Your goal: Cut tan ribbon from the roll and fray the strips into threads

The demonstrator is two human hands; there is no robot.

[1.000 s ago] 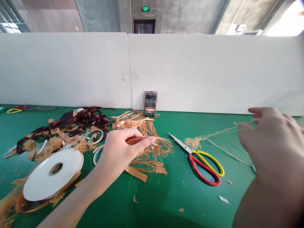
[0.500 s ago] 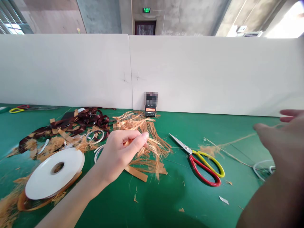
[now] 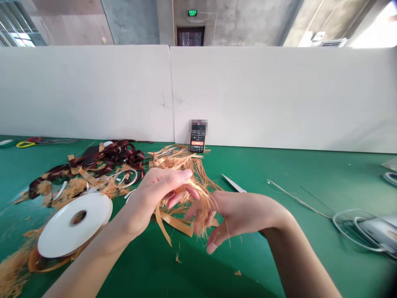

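My left hand (image 3: pixel 151 198) pinches a tan ribbon between thumb and fingers. One end of this ribbon (image 3: pixel 204 207) is frayed into loose threads that hang down to the right. Its whole, unfrayed tail droops below my fingers. My right hand (image 3: pixel 248 211) is open beside the threads, its thumb apart and its slightly blurred fingers partly behind the fringe. Beneath both hands lies a heap of frayed tan strands (image 3: pixel 173 155). Red and yellow scissors show only their blades (image 3: pixel 233 183), as my right hand and forearm cover nearly all of the handles.
A white ribbon spool (image 3: pixel 62 231) lies at the left, near dark brown ribbon (image 3: pixel 124 153) and tan scraps. A phone (image 3: pixel 197 142) leans on the white partition (image 3: pixel 263 95). More scissors (image 3: pixel 31 142) rest far left. A white cable (image 3: pixel 350 219) is at the right.
My right hand has come in from the far right to the fringe beside my left hand. The left hand has turned, and more of the ribbon it holds now shows.
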